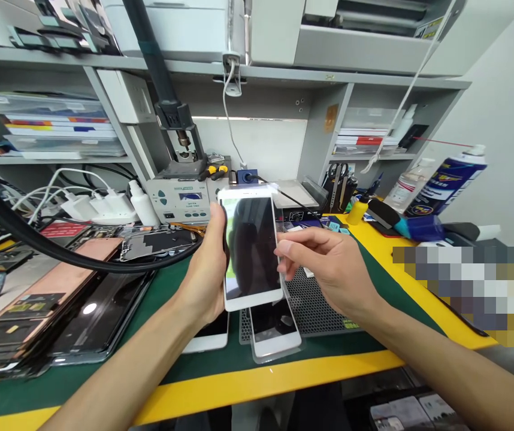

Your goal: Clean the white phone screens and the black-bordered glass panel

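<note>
"Bare arms (149, 347) stretch over the near yellow edge of the desk (329, 366). What do the hands have?"

"The left hand (205, 278) is curled around the left side of a white phone (252, 251), up in the air, just in from the middle of that edge. The right hand (329, 257) has thumb and finger close together at the other side. I can't tell if they pinch anything."

"What could go wrong?"

"If the left hand goes loose, it might fall on the second phone (275, 329) below and crack. A hard poke could tip it too."
</note>
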The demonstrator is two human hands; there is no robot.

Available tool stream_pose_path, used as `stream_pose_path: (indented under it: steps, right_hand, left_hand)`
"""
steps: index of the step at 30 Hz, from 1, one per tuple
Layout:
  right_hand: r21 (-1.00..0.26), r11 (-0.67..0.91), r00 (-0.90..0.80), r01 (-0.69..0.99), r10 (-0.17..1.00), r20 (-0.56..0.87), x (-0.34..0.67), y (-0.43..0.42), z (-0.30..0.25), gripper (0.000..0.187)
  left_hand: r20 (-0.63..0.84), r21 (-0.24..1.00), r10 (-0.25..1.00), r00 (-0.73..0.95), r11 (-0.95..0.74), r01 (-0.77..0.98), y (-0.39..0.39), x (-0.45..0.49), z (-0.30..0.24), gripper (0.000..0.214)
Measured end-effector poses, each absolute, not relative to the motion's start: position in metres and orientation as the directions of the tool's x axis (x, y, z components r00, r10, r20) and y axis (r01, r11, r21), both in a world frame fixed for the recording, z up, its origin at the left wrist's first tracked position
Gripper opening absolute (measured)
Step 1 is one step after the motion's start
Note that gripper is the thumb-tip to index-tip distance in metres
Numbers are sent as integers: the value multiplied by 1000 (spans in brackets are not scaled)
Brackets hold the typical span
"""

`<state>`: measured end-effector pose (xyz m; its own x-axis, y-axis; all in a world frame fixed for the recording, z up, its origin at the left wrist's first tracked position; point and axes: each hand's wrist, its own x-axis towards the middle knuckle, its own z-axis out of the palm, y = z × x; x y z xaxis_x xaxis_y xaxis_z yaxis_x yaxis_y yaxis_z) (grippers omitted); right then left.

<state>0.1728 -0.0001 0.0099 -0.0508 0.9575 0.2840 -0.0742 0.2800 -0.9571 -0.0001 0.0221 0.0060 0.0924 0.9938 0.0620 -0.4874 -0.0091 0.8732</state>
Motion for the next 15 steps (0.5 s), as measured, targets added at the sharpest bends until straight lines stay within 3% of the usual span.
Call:
stream_pose_path:
  steps: [4,15]
  right_hand:
    - [-953,300,-31,-38,953,301,173,0,8,11]
    - [-957,278,-37,-87,959,282,181,5,3,18]
  left_hand:
    - [-13,828,974,228,139,-544,18,-2,15,60]
    - [-51,789,944,325,238,-566,16,-8,20,58]
